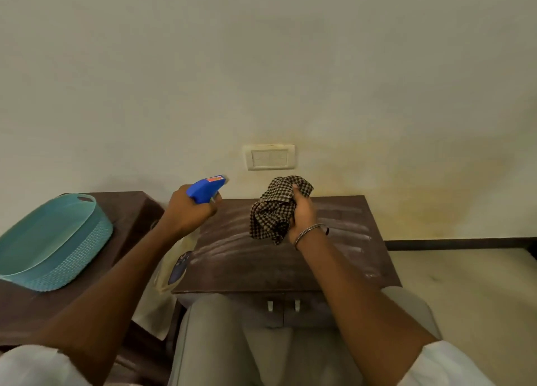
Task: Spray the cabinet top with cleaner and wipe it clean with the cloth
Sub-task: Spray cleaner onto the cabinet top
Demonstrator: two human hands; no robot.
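The dark wood-grain cabinet top is flat, rectangular and streaked with pale, dusty smears. Above its left edge the left hand is wrapped around a spray bottle with a blue plastic head; its small orange label is unreadable. Over the far middle, the right hand clutches a crumpled brown checked cloth. A teal woven-textured plastic basket sits left.

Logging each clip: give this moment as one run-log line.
left hand: holds spray bottle | right hand: holds checked cloth bunched, raised | cabinet top: whitish streaks | phase: spraying, wipe pending
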